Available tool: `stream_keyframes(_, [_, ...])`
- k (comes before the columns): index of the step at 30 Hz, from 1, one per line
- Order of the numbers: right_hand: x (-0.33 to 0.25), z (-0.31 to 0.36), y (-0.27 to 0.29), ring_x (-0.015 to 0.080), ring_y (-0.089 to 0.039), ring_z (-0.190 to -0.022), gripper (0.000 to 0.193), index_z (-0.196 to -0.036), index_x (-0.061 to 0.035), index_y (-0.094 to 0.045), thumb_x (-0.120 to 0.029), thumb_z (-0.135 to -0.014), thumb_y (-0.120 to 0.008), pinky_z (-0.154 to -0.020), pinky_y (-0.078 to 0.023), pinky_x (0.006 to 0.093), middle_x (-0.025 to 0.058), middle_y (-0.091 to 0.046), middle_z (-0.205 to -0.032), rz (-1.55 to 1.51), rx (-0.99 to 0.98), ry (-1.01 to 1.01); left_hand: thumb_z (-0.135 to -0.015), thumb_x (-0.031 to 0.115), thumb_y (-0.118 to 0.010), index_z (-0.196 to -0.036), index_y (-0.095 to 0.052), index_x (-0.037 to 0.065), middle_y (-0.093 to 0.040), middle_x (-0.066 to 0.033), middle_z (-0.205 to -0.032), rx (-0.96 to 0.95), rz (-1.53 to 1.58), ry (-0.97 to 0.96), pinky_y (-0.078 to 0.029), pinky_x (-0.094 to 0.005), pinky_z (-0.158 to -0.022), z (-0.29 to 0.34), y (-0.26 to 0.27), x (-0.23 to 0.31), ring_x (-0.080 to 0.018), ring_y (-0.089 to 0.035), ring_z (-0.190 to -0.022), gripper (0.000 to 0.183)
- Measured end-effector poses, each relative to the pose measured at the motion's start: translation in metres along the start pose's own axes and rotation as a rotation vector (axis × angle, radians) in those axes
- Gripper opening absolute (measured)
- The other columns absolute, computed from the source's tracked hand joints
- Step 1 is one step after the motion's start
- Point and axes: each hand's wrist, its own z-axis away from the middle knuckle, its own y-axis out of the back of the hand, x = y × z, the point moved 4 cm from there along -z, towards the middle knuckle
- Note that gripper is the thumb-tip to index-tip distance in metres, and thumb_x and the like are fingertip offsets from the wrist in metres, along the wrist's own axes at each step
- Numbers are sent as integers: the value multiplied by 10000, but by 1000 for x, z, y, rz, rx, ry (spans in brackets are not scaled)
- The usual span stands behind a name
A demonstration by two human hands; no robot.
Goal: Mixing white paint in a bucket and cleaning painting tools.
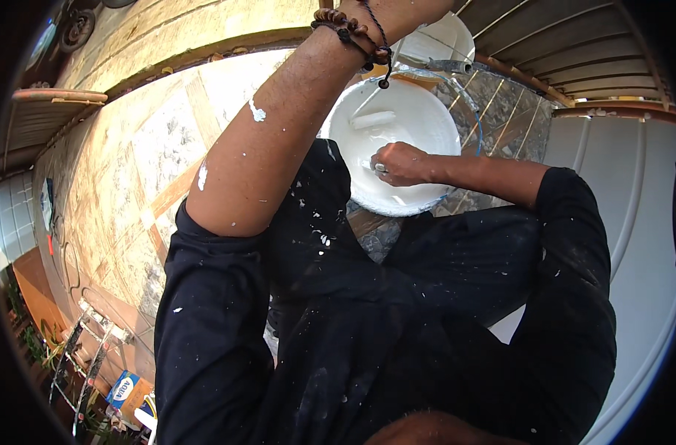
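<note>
Head view: the right hand curls its fingers tight over a bucket at one o'clock. The left hand is cropped; I cannot tell its fingers.

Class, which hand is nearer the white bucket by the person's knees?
Right. The right hand is in or just above the white bucket; the left hand is farther away, at the picture's top edge.

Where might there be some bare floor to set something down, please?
The widest bare patch is the sunlit tiled floor, between the left forearm and the raised brown edge. It is crowded around the white bucket: the right hand is at its opening, the legs border its near side, and a second white container stands just beyond.
</note>
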Motion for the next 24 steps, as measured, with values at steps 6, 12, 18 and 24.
stream_keyframes(6, [-18,17,-11,386,-696,-852,245,-1025,-5,-722,-119,-809,-703,-808,-570,450,222,-701,-882,18,-100,99,-911,232,-626,-1023,-641,-4,-681,-274,-895,29,-7,-18,-532,-508,-781,-1,-5,7,-466,-657,-881,261])
stream_keyframes(12, [-21,7,-1,380,-679,-867,218,-1001,-5,-675,-141,-831,-681,-784,-558,465,210,-663,-888,-73,42,219,-912,232,-626,-1029,-638,-10,-682,-275,-899,15,-20,-32,-531,-512,-788,2,-4,3,-470,-655,-885,269])
stream_keyframes(18, [-8,5,1,392,-689,-842,187,-948,19,-677,-115,-822,-640,-781,-562,478,236,-670,-881,99,-63,87,-914,228,-628,-1024,-640,-13,-681,-278,-900,-41,-14,11,-531,-520,-781,7,-5,-5,-471,-656,-885,265])
stream_keyframes(24, [-5,25,23,388,-686,-841,180,-953,-20,-688,-126,-809,-664,-775,-557,480,201,-679,-888,34,-1,116,-933,236,-611,-1001,-646,-22,-683,-279,-883,-104,52,69,-534,-530,-762,6,-29,0,-478,-660,-862,269])
